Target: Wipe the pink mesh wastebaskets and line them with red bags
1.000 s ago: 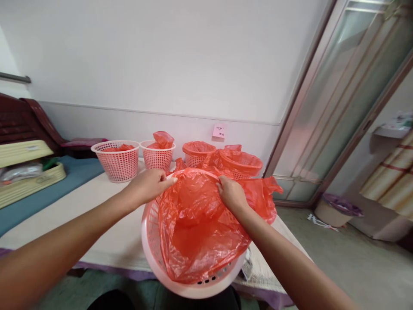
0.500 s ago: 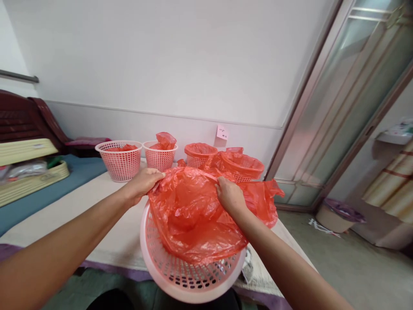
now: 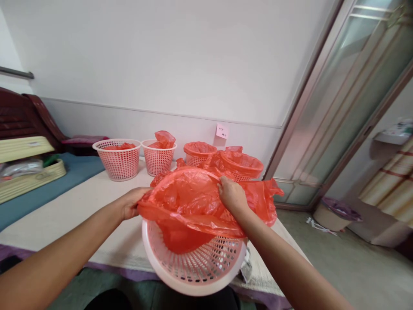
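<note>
A pale pink mesh plastic basket tilts toward me at the near edge of the bed, its mouth facing me. Over the far part of its rim stretches a thin red plastic bag, its loose near edge crossing the mouth. My left hand is closed on the bag's edge at the basket's left side. My right hand pinches the bag at the far right of the rim. The lower near rim and part of the holed inside are bare.
Two pink baskets with red bags inside, a left one and a smaller one, stand by the wall. Two bag-lined baskets, one middle and one right, stand further right. An open yellow case lies left; a bin stands on the floor.
My left hand has moved left and down, drawing the bag over the left part of the rim. The bag's near edge is pulled tauter, and more of the basket's inside shows.
</note>
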The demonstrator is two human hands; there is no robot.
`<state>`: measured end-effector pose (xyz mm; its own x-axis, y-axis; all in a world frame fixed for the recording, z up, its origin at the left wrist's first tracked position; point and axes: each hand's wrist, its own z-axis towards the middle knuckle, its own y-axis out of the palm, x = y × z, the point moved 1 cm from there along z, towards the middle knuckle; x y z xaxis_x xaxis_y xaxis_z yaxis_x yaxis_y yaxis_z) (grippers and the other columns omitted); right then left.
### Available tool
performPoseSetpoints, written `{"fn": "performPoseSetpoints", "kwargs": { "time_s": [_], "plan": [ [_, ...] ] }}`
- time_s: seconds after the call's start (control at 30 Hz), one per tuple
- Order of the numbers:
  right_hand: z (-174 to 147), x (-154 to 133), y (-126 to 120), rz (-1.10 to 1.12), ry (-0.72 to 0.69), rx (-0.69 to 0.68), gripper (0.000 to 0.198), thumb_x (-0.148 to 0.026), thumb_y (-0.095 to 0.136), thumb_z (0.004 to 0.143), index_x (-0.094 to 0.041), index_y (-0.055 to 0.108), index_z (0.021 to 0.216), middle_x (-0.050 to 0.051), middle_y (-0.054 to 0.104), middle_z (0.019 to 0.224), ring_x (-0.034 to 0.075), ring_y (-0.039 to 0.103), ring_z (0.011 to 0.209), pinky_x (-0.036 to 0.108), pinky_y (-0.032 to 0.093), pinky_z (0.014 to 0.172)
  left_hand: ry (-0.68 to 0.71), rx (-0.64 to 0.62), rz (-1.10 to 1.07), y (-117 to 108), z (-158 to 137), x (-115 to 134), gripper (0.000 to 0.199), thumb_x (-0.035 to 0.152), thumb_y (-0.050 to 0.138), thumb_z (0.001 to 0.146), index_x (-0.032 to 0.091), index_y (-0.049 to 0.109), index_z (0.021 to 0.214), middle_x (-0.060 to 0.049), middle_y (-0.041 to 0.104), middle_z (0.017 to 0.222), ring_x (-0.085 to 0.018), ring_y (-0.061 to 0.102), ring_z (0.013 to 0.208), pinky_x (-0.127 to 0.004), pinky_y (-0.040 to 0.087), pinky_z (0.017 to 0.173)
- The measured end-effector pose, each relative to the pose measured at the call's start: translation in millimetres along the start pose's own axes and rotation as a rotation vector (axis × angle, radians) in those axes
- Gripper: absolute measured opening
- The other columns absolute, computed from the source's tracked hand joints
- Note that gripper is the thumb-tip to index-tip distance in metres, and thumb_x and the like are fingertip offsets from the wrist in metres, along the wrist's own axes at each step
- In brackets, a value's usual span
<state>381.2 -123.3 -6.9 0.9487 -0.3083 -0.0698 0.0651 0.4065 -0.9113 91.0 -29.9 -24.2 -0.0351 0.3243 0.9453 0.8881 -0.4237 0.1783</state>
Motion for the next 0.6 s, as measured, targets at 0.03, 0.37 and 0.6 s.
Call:
{"fn": "performPoseSetpoints", "kwargs": {
  "time_s": [0.03, 0.37, 0.6],
  "plan": [
    [1.1, 1.6, 1.0, 0.001, 0.021, -0.012, 0.018, -0.027, 0.044, 0.096, -0.019, 0.058, 0.102, 0.012, 0.072, 0.097, 0.023, 0.068, 0.085, 0.029, 0.038, 0.064, -0.014, -0.026, -0.004, -0.8, -1.8, -7.9, 0.008, 0.021, 0.070, 0.065, 0.018, 0.063, 0.067, -0.006, 0.069, 0.062, -0.022, 0.068, 0.061, -0.036, 0.058, 0.062],
    [14.0, 8.9, 9.0, 0.041, 0.063, -0.045, 0.021, -0.029, 0.046, 0.095, -0.017, 0.061, 0.104, 0.014, 0.072, 0.100, 0.026, 0.068, 0.092, 0.030, 0.043, 0.072, 0.303, 0.331, 0.167, -18.6, -29.2, -34.6, 0.025, 0.034, 0.063, 0.075, 0.017, 0.063, 0.093, -0.009, 0.067, 0.096, -0.025, 0.064, 0.093, -0.047, 0.050, 0.091],
    [35.2, 15.6, 18.8, 0.114, 0.087, -0.116, 0.023, -0.026, 0.049, 0.092, -0.015, 0.064, 0.107, 0.016, 0.071, 0.106, 0.024, 0.066, 0.100, 0.029, 0.044, 0.080, 1.148, 0.146, 1.080, -10.7, -38.8, -16.8, 0.049, 0.004, 0.045, 0.079, 0.025, 0.059, 0.121, -0.006, 0.059, 0.126, -0.022, 0.051, 0.120, -0.043, 0.041, 0.105]
  ]
}}
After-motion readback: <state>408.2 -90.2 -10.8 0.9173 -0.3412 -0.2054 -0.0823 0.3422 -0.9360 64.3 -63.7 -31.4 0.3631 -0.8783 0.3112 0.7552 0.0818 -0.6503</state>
